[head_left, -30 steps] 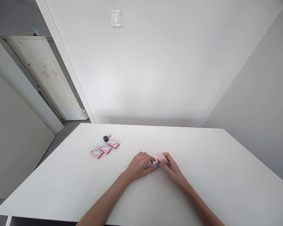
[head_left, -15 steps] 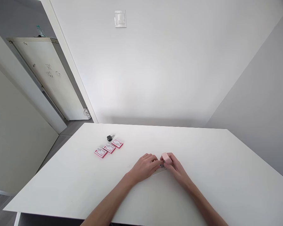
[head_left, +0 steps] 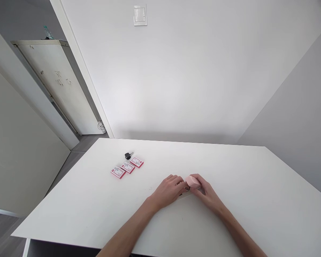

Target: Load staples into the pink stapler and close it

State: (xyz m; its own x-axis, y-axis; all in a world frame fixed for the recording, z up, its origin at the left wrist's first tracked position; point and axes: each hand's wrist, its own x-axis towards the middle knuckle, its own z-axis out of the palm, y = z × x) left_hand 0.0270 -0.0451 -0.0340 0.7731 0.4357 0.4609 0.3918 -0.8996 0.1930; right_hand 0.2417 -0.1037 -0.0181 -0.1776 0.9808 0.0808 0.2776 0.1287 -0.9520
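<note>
Both of my hands meet over a small pink stapler (head_left: 193,182) near the middle of the white table (head_left: 243,200). My right hand (head_left: 208,192) is closed around the stapler's pink top from the right. My left hand (head_left: 169,189) lies to its left with fingers curled, the fingertips pinched at the stapler's front end. The stapler's lower part is mostly hidden between my fingers.
Three small red and white staple boxes (head_left: 127,167) lie in a row at the table's left rear, with a small black object (head_left: 128,156) just behind them. A white wall stands behind the table; a doorway and cabinet are at left.
My hands stayed together on the stapler. The stapler's pink top sank lower and my left fingers closed in, so the dark inner part seen earlier is now covered.
</note>
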